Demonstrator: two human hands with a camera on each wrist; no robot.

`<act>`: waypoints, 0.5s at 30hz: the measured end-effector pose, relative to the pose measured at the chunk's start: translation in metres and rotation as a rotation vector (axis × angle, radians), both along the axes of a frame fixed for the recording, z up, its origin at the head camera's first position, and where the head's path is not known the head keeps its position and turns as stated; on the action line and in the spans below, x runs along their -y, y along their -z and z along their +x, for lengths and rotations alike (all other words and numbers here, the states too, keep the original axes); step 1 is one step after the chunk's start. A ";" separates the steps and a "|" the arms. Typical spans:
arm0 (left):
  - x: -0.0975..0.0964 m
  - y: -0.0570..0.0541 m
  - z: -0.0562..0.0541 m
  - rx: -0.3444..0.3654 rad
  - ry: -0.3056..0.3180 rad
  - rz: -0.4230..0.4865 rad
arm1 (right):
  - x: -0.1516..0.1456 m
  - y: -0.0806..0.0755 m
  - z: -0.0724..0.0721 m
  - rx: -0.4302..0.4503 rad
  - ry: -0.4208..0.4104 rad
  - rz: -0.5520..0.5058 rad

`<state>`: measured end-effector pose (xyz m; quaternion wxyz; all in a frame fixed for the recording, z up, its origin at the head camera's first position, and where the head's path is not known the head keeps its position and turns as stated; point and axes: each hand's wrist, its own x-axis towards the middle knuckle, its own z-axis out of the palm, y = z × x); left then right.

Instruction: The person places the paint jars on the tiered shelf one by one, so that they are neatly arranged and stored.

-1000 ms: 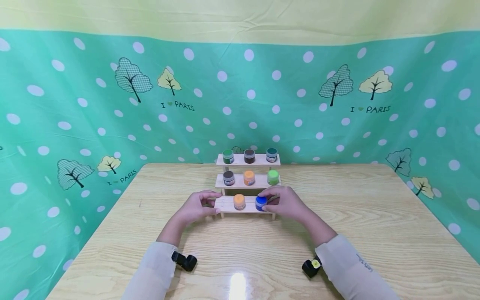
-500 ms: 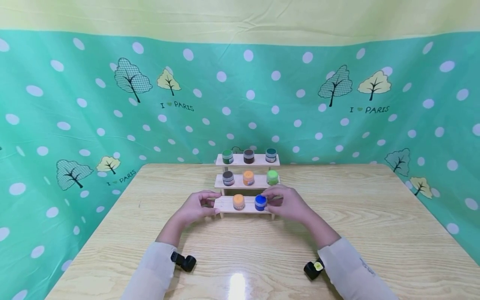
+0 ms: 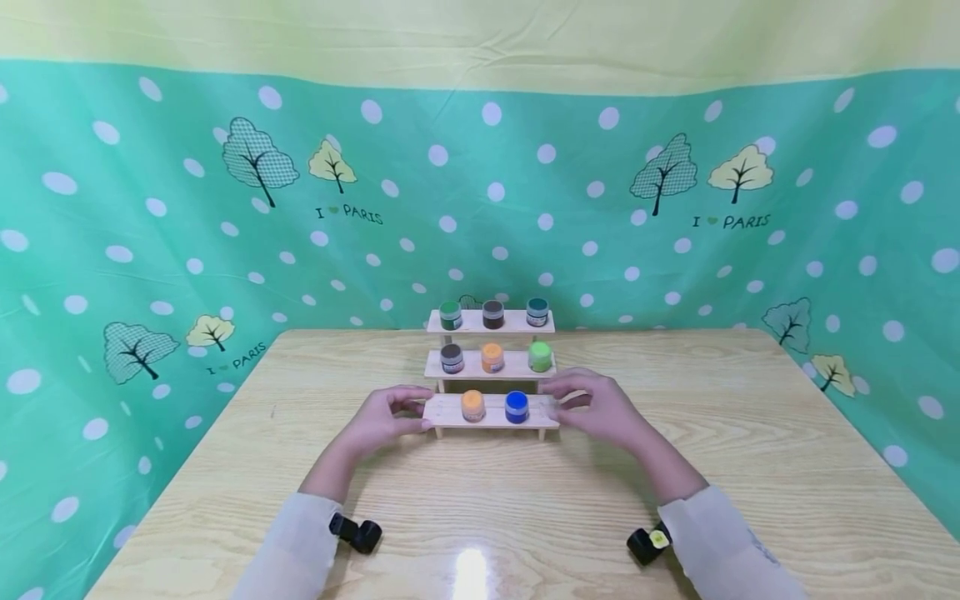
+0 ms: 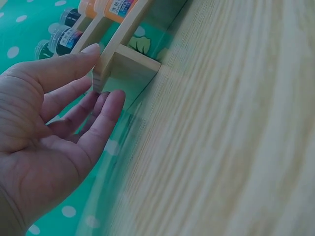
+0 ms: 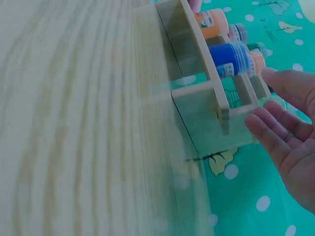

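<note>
A three-tier wooden display rack (image 3: 448, 410) stands on the table. On its lowest shelf sit an orange-lidded paint jar (image 3: 472, 406) and a blue paint jar (image 3: 517, 407), both upright. My left hand (image 3: 384, 419) holds the left end of that shelf, thumb (image 4: 81, 60) at its front edge and fingers behind. At the other end, my right hand (image 3: 606, 407) is off the blue jar, fingers loosely bent with nothing between them, fingertips close to the shelf's right end. In the right wrist view a gap shows between the hand and the blue jar (image 5: 227, 60).
The middle shelf carries a dark jar (image 3: 452, 358), an orange jar (image 3: 492, 357) and a light green jar (image 3: 540, 357). Green (image 3: 450, 315), dark brown (image 3: 492, 314) and teal (image 3: 537, 312) jars line the top. A dotted green cloth (image 3: 375, 275) hangs behind the wooden table (image 3: 420, 517).
My right hand has let go of the blue jar and moved right, to the shelf's end. The blue jar stays on the lowest shelf. My left hand keeps its place at the rack.
</note>
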<state>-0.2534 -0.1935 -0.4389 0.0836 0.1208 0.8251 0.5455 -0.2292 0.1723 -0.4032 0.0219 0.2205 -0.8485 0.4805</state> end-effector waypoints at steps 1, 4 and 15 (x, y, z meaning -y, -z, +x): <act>0.001 0.000 0.001 -0.007 -0.003 0.001 | -0.003 0.000 0.000 0.004 0.003 0.000; 0.005 0.000 0.003 -0.010 -0.008 0.018 | -0.011 0.002 0.000 0.002 0.010 0.004; 0.021 -0.008 0.012 -0.022 0.013 0.083 | -0.046 -0.001 0.009 -0.050 0.046 -0.004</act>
